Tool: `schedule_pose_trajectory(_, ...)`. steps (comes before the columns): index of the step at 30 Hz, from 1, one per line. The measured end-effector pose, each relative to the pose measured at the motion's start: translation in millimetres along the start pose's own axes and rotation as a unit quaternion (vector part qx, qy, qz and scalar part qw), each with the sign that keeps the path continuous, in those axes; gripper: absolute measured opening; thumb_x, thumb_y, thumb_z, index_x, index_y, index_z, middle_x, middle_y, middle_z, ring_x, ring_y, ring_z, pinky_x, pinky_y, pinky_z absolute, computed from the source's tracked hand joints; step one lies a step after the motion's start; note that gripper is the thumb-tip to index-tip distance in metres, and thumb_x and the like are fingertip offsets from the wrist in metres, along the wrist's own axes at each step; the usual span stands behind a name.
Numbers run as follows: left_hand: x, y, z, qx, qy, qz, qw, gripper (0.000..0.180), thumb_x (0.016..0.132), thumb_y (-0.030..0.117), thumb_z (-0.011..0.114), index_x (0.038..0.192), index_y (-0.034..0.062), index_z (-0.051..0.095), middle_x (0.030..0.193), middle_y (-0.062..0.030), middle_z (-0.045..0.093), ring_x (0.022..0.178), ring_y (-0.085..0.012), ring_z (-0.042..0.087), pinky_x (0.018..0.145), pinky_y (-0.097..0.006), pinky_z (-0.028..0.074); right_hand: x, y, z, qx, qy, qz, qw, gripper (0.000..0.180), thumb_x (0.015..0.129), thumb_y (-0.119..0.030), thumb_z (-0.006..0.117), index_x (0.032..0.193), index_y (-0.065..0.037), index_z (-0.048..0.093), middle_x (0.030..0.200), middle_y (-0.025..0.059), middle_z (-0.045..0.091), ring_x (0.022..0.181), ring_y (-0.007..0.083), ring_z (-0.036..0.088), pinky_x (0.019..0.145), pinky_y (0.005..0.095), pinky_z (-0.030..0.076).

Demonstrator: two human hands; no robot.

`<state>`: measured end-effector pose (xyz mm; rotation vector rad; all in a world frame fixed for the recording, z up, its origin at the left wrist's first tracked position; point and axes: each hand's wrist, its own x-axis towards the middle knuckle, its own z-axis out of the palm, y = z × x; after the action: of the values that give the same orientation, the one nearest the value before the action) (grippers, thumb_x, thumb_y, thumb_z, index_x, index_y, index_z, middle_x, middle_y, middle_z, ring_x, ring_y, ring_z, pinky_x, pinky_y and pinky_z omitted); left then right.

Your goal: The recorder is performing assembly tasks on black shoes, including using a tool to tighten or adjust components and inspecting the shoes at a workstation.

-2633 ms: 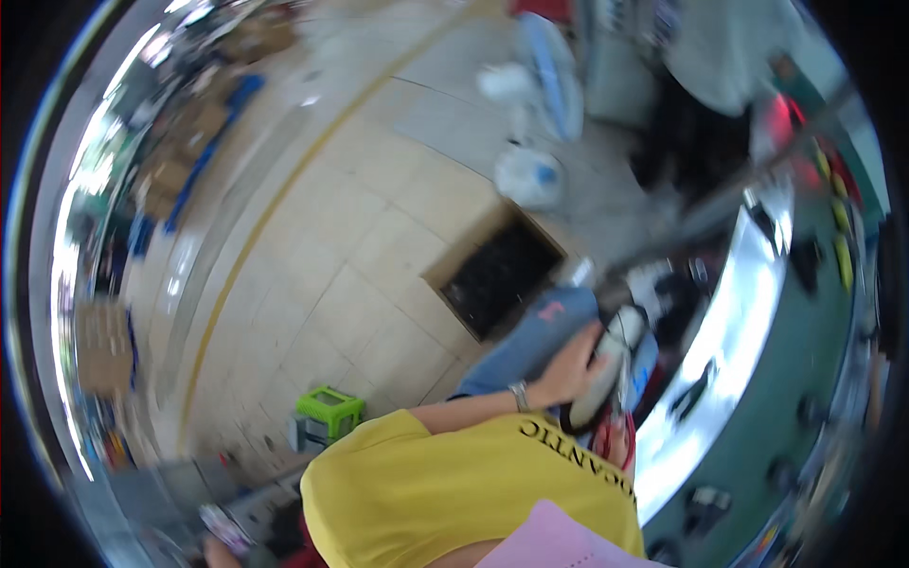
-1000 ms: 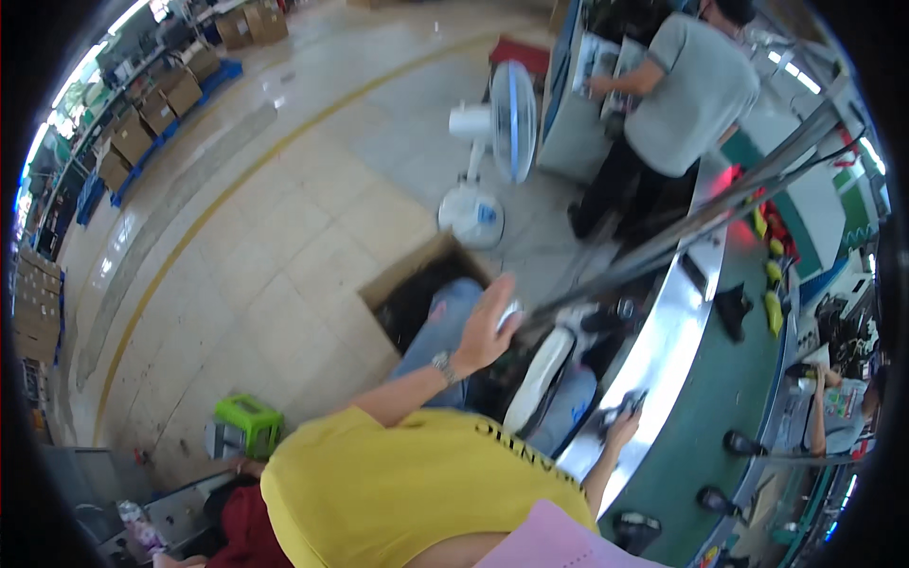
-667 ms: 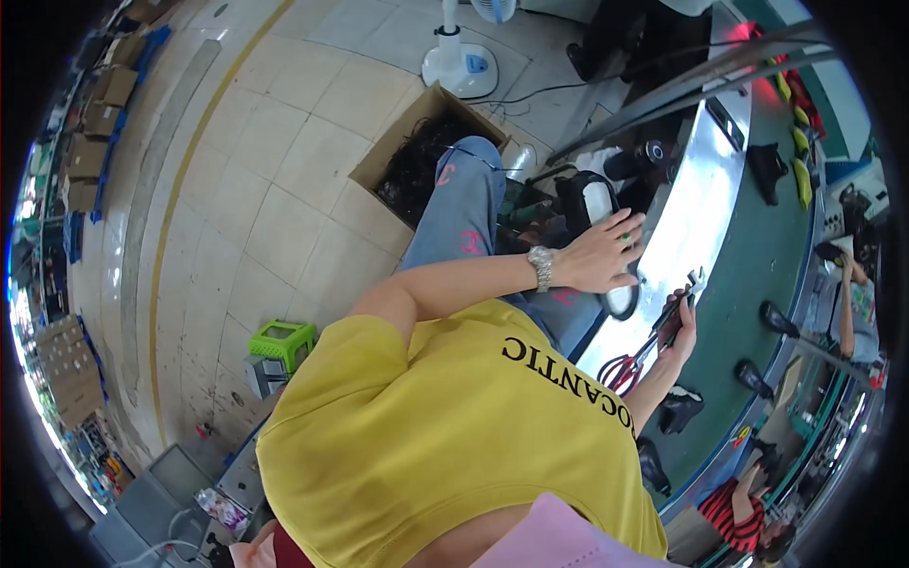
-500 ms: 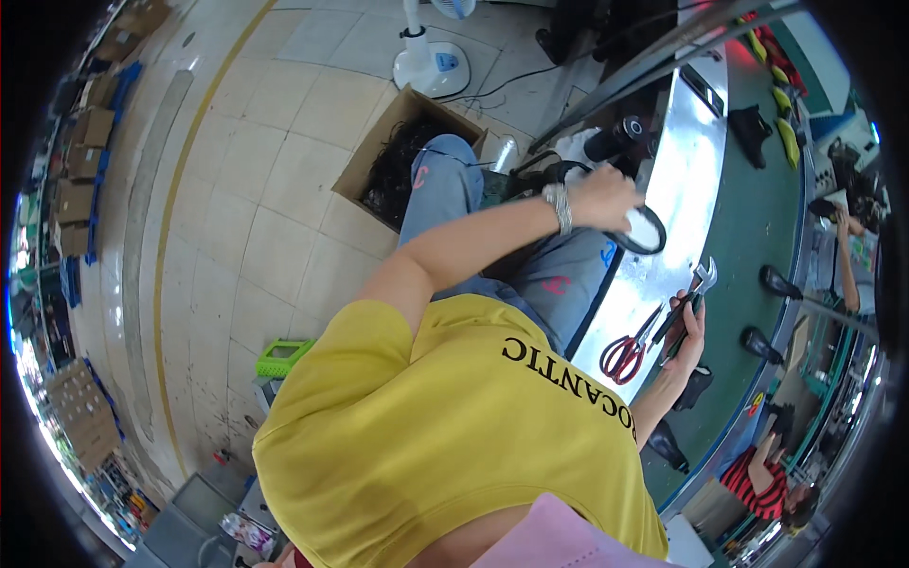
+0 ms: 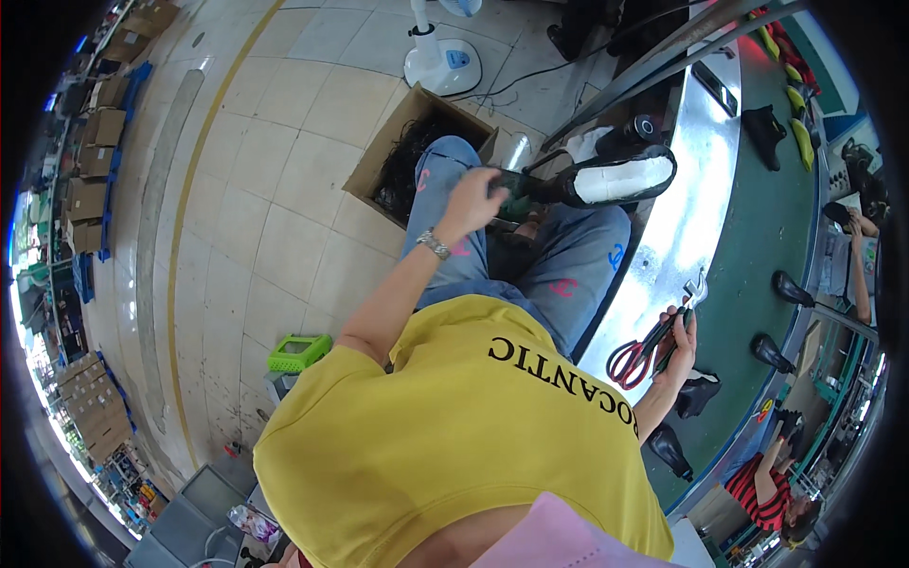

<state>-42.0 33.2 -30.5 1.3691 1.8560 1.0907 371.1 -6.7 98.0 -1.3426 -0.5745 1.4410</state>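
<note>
The left hand was closed around the dark top of a black shoe with a white lining, held sideways above the lap in blue jeans, just right of an open brown cardboard box of dark material whose contents were hard to make out. The right hand was curled shut on red-handled scissors beside the shiny curved metal bench edge. Far left, 1 row of brown cardboard cartons lay by blue crates, blurred at the rim.
</note>
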Motion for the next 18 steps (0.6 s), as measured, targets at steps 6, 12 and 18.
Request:
schedule_pose_trajectory(6, 54.7, -1.2, -84.1, -0.035, 0.156, -0.028, 0.987, 0.031, 0.088, 0.017, 0.064, 0.115, 0.0017, 0.065, 0.123, -0.0197, 0.062, 0.112, -0.0290, 0.060, 0.095, -0.037, 0.047, 1.2, -14.9, 20.7, -0.003, -0.024, -0.038, 0.999, 0.038, 0.096, -0.001, 0.053, 0.132, 0.002, 0.045, 0.101, 0.0120, 0.061, 0.093, 0.0185, 0.059, 0.082, 0.0264, 0.047)
schedule_pose_trajectory(12, 90.0, 53.4, -32.1, -0.139, -0.008, 0.047, 0.989, 0.028, 0.090, 0.024, 0.065, 0.107, 0.0023, 0.068, 0.098, -0.0128, 0.072, 0.090, -0.0198, 0.071, 0.078, -0.030, 0.055, -4.6, -14.9, 35.8, 0.021, -0.036, -0.032, 0.999, 0.042, 0.095, 0.000, 0.054, 0.135, 0.003, 0.044, 0.100, 0.0108, 0.060, 0.091, 0.0180, 0.058, 0.084, 0.0270, 0.046)
schedule_pose_trajectory(18, 119.5, 156.9, 76.2, 0.014, -0.256, 0.181, 0.949, 0.076, 0.082, 0.056, 0.068, 0.130, -0.0013, 0.055, 0.132, -0.0253, 0.054, 0.123, -0.0343, 0.053, 0.102, -0.039, 0.042, -14.1, -19.0, 53.5, 0.053, -0.060, -0.022, 0.997, 0.045, 0.093, 0.000, 0.054, 0.136, 0.003, 0.041, 0.097, 0.0097, 0.057, 0.091, 0.0198, 0.053, 0.088, 0.0296, 0.042)
